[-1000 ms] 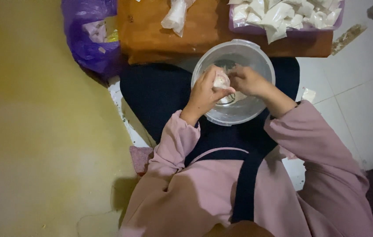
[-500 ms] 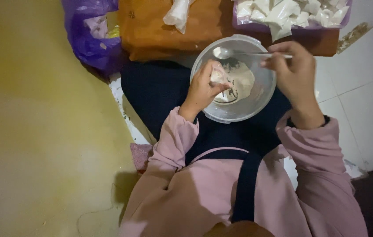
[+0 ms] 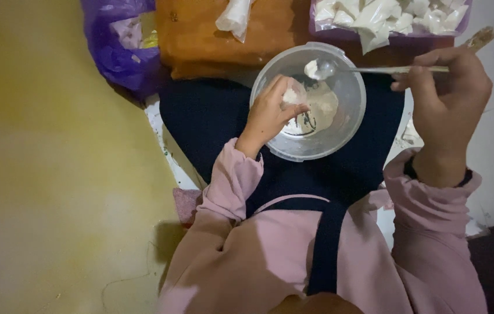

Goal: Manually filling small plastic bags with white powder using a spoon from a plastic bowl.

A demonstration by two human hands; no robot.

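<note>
Left hand point(image 3: 270, 113): we see it inside the clear plastic bowl point(image 3: 348, 125), fingers closed round a small white wrapper point(image 3: 292, 96) pinched at the bowl's middle.
Right hand point(image 3: 447, 96): closed on the handle of a metal spoon point(image 3: 375, 70), out at 3 o'clock from the bowl; the spoon's head, loaded with pale filling, sits at the bowl's 12 o'clock.
Bowl: rests on the dark lap, a smear of pale filling point(image 3: 322, 104) on its bottom.
Around it: orange board point(image 3: 200, 35) at 11 o'clock, purple bag point(image 3: 116, 46) further out at 10, a tray of folded white pieces point(image 3: 392, 14) at 1 o'clock.
Step in hand: we judge it to be filling a wrapper — spoon loaded, not yet at the wrapper.
Next move: calls for carrying the spoon down toward 7 o'clock onto the wrapper — steadily, so nothing drops.
</note>
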